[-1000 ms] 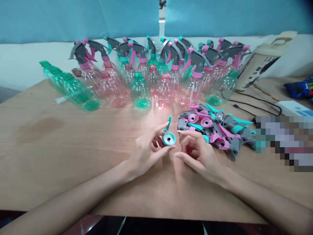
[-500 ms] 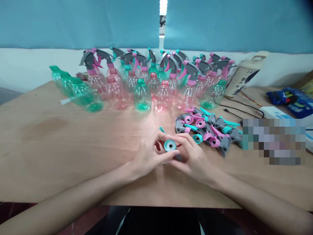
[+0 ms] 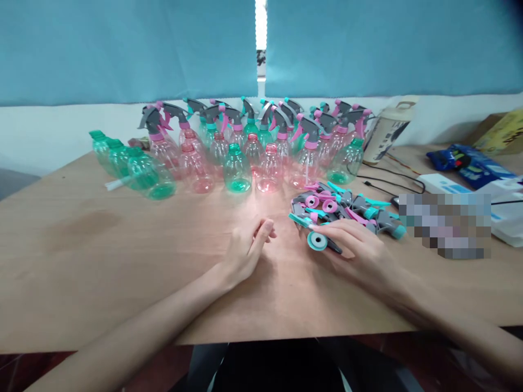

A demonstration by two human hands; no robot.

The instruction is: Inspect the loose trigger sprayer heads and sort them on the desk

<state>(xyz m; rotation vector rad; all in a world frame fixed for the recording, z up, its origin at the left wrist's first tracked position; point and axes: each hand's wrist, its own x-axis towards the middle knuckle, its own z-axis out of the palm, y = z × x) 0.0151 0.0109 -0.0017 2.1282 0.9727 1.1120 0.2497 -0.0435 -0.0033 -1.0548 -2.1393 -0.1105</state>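
My right hand (image 3: 359, 250) holds a grey spray head with a teal collar (image 3: 317, 240), its round opening facing me, beside the near edge of a pile of loose spray heads (image 3: 359, 207) in grey, pink and teal. To the left, my left hand (image 3: 247, 247) is held just above the table with its fingers curled together; whether anything is inside them is hidden. Behind the hands stand uncapped bottles, among them a green bottle (image 3: 237, 171) and a pink bottle (image 3: 269, 171). Several bottles behind them carry spray heads.
Green uncapped bottles (image 3: 151, 174) stand at the left of the wooden table (image 3: 81, 261). At the back right are a tall flask (image 3: 386, 133), black cables (image 3: 392, 179), a blue packet (image 3: 482, 166) and a white box (image 3: 441, 184). A blurred patch hides something at the right.
Both hands were together around the teal-collared spray head. My left hand has let go and closed its fingers; my right hand has carried the spray head right, to the pile. The view has shifted slightly.
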